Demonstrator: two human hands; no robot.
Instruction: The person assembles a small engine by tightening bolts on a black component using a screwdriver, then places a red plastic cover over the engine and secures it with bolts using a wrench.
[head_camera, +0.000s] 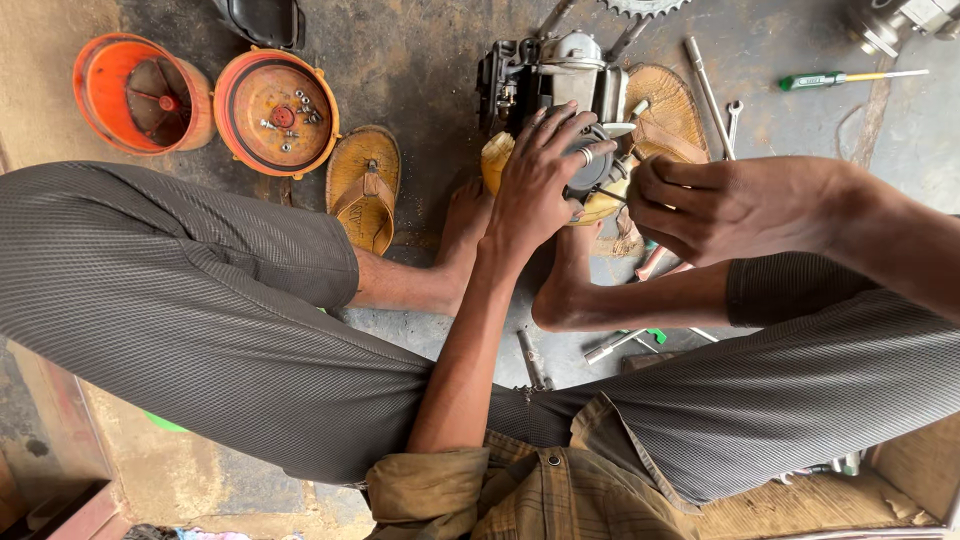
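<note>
Sitting on the floor between the person's bare feet, the small engine is half hidden by the left hand, fingers spread flat over its black round cover. The right hand pinches closed on something too small to identify. A sandal lies nearby.

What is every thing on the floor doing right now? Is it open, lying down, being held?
Engine: standing on the floor, left hand pressed flat on its round cover.
Right hand: closed in a grip on a small tool I cannot make out.
Orange cover: lying open side up, hollow.
Orange dish: lying flat, bolts inside.
Sandal: off the foot, lying flat.
Screwdriver: lying untouched.
</note>
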